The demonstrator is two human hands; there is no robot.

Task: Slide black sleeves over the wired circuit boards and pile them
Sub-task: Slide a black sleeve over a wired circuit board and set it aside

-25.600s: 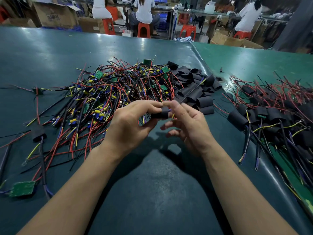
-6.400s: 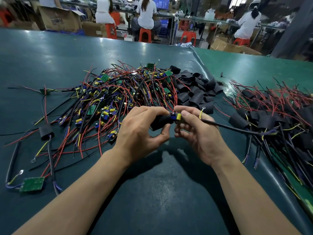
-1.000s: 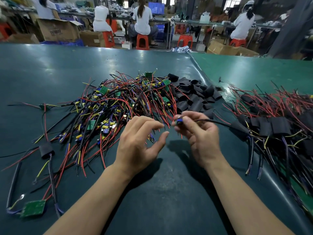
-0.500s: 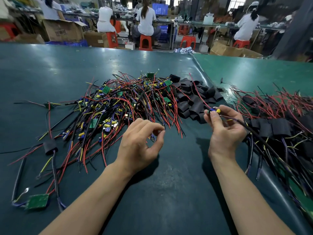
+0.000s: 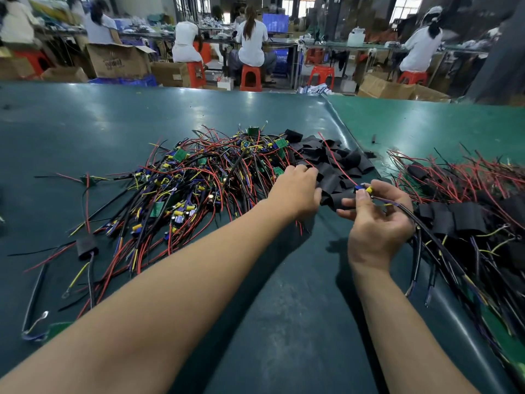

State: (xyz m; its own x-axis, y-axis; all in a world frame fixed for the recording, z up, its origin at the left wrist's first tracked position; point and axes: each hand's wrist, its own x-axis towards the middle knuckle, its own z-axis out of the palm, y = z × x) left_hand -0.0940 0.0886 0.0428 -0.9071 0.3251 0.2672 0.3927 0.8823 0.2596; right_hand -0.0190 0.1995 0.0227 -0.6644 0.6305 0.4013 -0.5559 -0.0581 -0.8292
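Reaching forward since the earlier frame, left hand (image 5: pixel 298 191) now touches the sleeves (image 5: pixel 332 169), grasp unclear, while right hand (image 5: pixel 377 220) pinches the circuit board (image 5: pixel 363 190) beside it; trailing wires (image 5: pixel 426 231) may snag the finished pile (image 5: pixel 466 206).

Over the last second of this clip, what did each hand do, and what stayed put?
The left hand reached forward and right from mid-table to the loose black sleeves; whether it grips one is hidden. The right hand moved right, keeping its pinch on the unsleeved wired board. The tangle of bare boards and the finished pile stayed put.
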